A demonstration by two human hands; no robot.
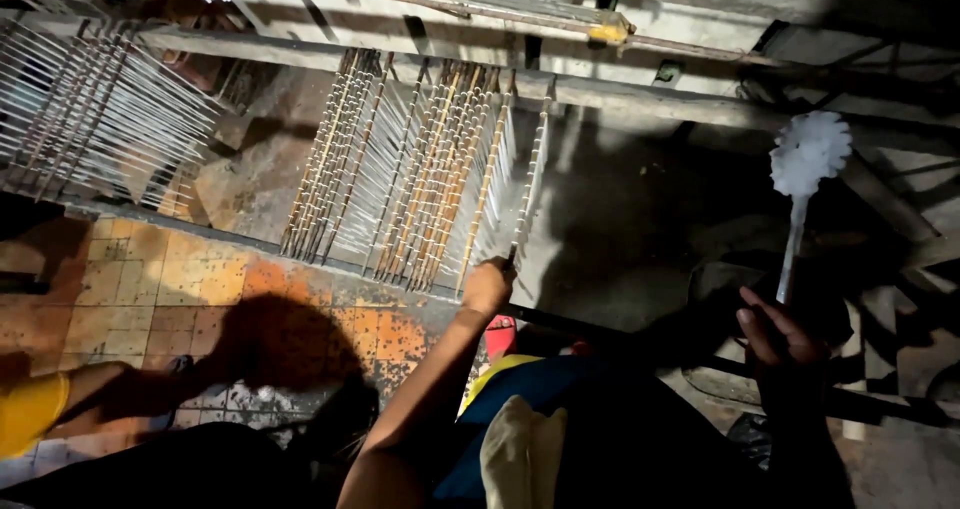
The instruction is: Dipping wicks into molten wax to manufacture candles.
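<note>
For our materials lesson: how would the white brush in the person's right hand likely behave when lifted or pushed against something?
The white brush probably feels light: the right hand holds it upright by the end of its thin handle alone. Its fluffy round head looks soft, so it would likely squash rather than scrape. The slim handle may flex a little under a push.

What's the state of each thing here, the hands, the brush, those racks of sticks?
Left hand: closed on the lower end of one stick.
Right hand: closed on the brush handle.
Brush: white, upright, head up, off the ground.
Held stick: leaning with the rack, white candles hanging along it.
Middle rack: leaning on the beam, full of sticks.
Left rack: full too, untouched.
Tiled floor: stained orange.
</note>
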